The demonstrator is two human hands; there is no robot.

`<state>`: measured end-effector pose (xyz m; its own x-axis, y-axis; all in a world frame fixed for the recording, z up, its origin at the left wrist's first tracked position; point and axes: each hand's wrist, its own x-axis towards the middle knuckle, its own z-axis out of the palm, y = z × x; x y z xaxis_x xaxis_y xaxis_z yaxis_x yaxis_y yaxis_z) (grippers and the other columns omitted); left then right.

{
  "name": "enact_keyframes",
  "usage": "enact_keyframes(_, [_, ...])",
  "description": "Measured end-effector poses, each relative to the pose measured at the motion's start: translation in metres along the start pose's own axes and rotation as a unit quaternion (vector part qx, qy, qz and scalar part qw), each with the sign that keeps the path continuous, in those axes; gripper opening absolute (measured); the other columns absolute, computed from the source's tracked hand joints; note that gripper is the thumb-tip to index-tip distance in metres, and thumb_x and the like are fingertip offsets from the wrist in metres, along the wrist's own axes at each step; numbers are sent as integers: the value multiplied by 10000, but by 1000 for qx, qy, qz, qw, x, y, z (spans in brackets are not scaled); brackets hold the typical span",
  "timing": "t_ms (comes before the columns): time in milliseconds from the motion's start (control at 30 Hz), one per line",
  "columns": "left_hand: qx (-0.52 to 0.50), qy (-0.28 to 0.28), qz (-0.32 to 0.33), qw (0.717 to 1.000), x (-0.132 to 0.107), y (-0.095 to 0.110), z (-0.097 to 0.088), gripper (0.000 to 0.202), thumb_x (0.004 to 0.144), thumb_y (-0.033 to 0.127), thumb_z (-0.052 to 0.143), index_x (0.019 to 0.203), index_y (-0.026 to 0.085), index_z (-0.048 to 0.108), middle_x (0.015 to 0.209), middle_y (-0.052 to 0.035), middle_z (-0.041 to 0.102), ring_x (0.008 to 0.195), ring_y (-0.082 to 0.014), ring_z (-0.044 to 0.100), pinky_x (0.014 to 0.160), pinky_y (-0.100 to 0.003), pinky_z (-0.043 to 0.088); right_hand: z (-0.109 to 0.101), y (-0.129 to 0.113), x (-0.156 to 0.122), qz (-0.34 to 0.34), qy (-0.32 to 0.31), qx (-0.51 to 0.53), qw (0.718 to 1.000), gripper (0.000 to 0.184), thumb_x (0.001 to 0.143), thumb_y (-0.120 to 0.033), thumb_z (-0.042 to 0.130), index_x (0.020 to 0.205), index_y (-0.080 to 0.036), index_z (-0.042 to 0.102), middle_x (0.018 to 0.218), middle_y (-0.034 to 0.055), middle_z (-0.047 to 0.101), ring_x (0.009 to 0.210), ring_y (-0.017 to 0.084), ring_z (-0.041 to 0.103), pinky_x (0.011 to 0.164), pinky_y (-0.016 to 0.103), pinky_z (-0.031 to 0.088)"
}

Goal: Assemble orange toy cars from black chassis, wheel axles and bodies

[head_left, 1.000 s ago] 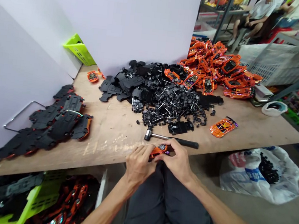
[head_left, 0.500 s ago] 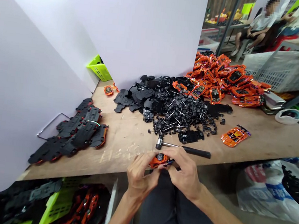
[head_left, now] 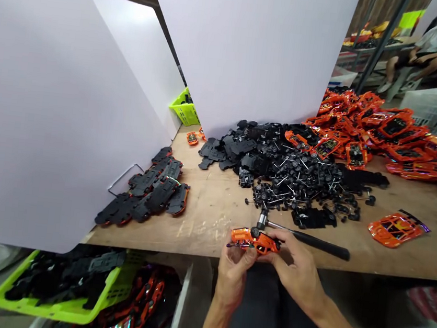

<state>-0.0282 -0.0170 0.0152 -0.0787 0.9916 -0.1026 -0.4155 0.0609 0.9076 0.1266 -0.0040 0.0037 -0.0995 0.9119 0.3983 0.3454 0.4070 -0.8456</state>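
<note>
An orange toy car (head_left: pixel 262 242) is held between both hands at the front edge of the table, tipped on its side with a black wheel showing. My left hand (head_left: pixel 233 271) grips its left end, thumb pressed on the near side. My right hand (head_left: pixel 298 270) has its fingers closed round the other end. Just beyond the car lies a hammer (head_left: pixel 312 242) with a black handle. A loose orange car shell (head_left: pixel 397 228) rests to the right. Behind the hammer is a heap of black wheels on metal axles (head_left: pixel 299 181).
Black chassis plates (head_left: pixel 240 145) are piled at the back, beside a heap of orange shells (head_left: pixel 396 126). Cars lie wheel-less, underside up (head_left: pixel 160 189), at left. A green basket (head_left: pixel 104 298) of black parts stands below the table. White panels (head_left: pixel 247 46) rise behind; a person (head_left: pixel 428 51) sits beyond.
The car has been turned so that more of its length shows, and my left thumb now lies on its near side. The view has swung to the left.
</note>
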Motion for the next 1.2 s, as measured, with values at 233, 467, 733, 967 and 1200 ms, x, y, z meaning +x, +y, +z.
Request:
enact_keyframes(233, [218,-43,17,975,15,3,-12,294,875,454,767,961,188,679,928,-42,711,880,-206,659,807,-288,511,-35,2,17,-76,-137,-126,980,331,1007,-127,514,1290,-261,623,1158,92,718,1080,275,710,947,448,620])
enact_keyframes(467, [275,-59,20,960,17,-11,-8,169,982,330,589,939,197,684,910,-25,710,862,-203,639,799,-287,461,-32,19,16,36,-124,-57,990,176,934,-257,731,1103,-253,679,1047,53,736,948,247,717,841,359,608])
enact_keyframes(733, [376,-186,123,899,26,9,-15,199,1017,216,478,1066,207,670,1049,-86,709,989,-240,660,902,-347,489,-17,30,-1,14,-26,7,1000,217,923,-162,709,1114,-265,693,1058,63,741,1022,261,691,907,400,579])
enact_keyframes(967, [698,-223,252,632,-2,18,0,468,782,137,649,1246,121,596,1134,-187,665,1107,-393,606,1033,-565,443,-24,-10,2,67,-117,5,991,269,926,-111,624,1149,-251,680,1131,55,731,1065,234,690,947,359,554])
enact_keyframes(1200, [363,-133,5,922,-35,-17,-20,339,768,228,686,1094,205,597,906,-54,628,824,-240,580,790,-359,470,-62,-15,31,25,-241,-108,964,274,1001,-312,648,1272,-271,666,1256,79,686,1150,258,659,985,394,560])
